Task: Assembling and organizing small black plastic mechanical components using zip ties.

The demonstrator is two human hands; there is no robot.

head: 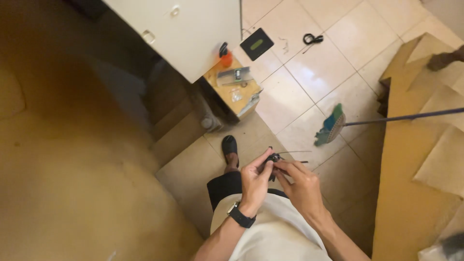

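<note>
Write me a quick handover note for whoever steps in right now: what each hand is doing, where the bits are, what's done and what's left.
Left hand: pinching a small black part with thin wires sticking out.
Right hand: fingertips on the same part, gripping it from the other side.
Nearby: a black cable coil and a dark flat pad lie on the tiled floor; small pieces sit on a cardboard box.
Done: part picked up.
Left: fiddling apparently unfinished; details too small to tell.

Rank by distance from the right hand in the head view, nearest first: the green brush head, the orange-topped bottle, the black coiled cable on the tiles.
From the right hand:
1. Green brush head, on the floor just ahead to the right.
2. Orange-topped bottle, on the wooden stand, ahead left.
3. Black coiled cable, on the far tiles.
</note>
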